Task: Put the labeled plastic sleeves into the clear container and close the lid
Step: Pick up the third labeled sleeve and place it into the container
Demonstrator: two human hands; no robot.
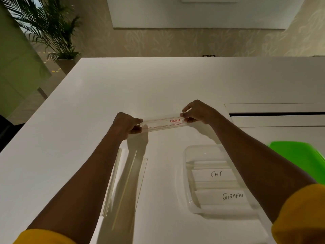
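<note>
Mid-worktop [158, 81], left hand [125, 125] and right hand [197, 111] pinch the ends of a clear red-labelled sleeve [162, 122], seemingly light, thin, slippery and bendy, beyond the open clear container [189, 199].

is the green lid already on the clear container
No, the green lid lies on the table to the right of the clear container, which is open with labeled cards inside.
</note>
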